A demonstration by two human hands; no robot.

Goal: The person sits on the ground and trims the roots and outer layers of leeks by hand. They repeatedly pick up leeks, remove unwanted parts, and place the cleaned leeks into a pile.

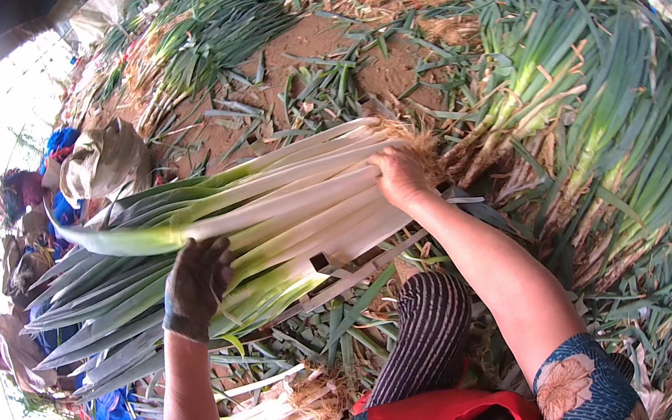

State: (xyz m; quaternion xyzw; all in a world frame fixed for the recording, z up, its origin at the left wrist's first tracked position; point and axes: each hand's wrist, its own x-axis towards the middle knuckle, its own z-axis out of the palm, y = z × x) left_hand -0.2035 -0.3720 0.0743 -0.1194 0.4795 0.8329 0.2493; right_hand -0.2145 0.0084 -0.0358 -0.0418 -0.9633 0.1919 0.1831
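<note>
Peeled leeks (310,214) with white stems lie side by side on a metal rack (346,279) before me, green tops to the left, roots to the right. My left hand (199,286), in a dark dirty glove, is at the leek tops, its fingers curled under one leek (283,203) that lies over the others; whether they close on it is hard to tell. My bare right hand (401,175) grips the white root end of that same leek, near the tangled roots (420,142).
Unpeeled leeks (610,123) are heaped at the right, with more bundles (218,32) at the back. Cut leaves (324,84) litter the soil. Cloth sacks (107,159) stand at the left. Another pile of peeled leeks (275,414) lies below, near my knee (434,319).
</note>
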